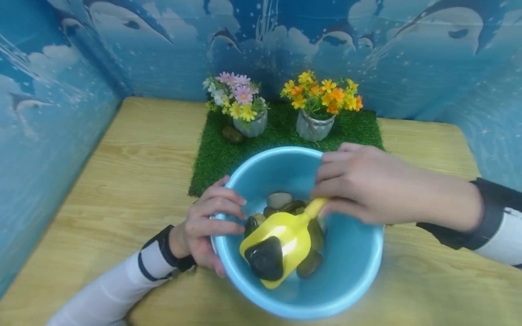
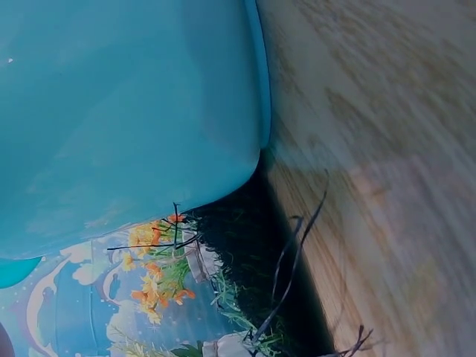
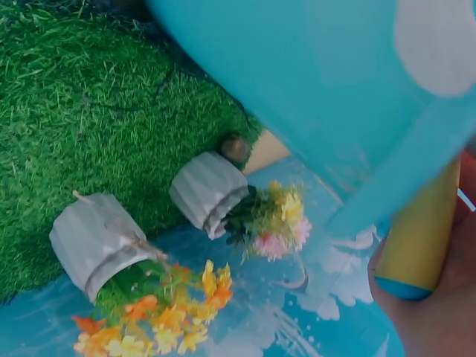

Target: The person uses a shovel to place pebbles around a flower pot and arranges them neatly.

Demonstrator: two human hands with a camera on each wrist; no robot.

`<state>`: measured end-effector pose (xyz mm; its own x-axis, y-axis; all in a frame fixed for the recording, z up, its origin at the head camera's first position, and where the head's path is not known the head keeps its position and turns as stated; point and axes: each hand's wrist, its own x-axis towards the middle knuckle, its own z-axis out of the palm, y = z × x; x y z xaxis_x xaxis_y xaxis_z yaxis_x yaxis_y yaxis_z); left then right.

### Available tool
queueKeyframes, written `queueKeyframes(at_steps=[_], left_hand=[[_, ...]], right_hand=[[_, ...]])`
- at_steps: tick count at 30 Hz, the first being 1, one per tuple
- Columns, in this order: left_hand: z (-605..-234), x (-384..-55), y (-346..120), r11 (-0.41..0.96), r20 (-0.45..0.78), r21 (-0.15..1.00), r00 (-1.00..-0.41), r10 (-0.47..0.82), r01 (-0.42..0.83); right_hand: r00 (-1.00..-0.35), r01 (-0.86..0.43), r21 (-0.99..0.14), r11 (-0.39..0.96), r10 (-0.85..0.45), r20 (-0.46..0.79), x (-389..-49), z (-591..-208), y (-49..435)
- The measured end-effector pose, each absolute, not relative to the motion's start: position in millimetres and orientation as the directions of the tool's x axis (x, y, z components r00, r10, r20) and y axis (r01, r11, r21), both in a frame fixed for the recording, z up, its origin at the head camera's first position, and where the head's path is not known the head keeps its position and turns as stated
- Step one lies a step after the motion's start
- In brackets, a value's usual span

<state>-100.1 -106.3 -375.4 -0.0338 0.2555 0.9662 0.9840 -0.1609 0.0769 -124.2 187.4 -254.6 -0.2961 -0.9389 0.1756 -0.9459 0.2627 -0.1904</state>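
In the head view, my right hand (image 1: 359, 181) grips the handle of a yellow toy shovel (image 1: 301, 237) over the light blue basin (image 1: 369, 271). A black stone (image 1: 266, 259) lies on the shovel's scoop, which tilts toward the lower left inside the basin. Beneath it, several smooth stones (image 1: 279, 199) rest on the basin's bottom, partly covered by the scoop. At the left rim, my left hand (image 1: 210, 222) holds the basin, fingers over the edge and thumb outside. The right wrist view shows the shovel's yellow handle (image 3: 422, 242) in the right hand (image 3: 450, 309); the scoop is hidden there.
Behind the basin lies a green turf mat (image 1: 216, 158) on the wooden table (image 1: 122, 190). On it stand a pot of pink and yellow flowers (image 1: 250, 124), a pot of orange flowers (image 1: 315, 126) and a brown stone (image 1: 232, 134). A dolphin-print backdrop (image 1: 269, 54) encloses the table.
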Motion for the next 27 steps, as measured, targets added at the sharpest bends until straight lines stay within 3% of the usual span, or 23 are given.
queueKeyframes(at_steps=[6,15,27], left_hand=[[-377.2,-100.1,-109.0,-0.159,0.964,0.090,-0.046,0.261,0.983],[-376.4,-99.9,-107.1,-0.170,0.968,0.077,-0.033,0.249,0.982],[-378.4,-99.8,-109.0,-0.162,0.962,0.090,-0.044,0.270,0.983]], right_hand=[[-0.326,-0.942,-0.163,0.293,-0.914,0.242,-128.7,-245.3,203.8],[-0.433,-0.898,-0.056,0.436,-0.853,0.292,-148.2,-229.9,225.1],[-0.666,-0.724,-0.009,0.690,-0.696,0.268,-172.1,-231.0,237.7]])
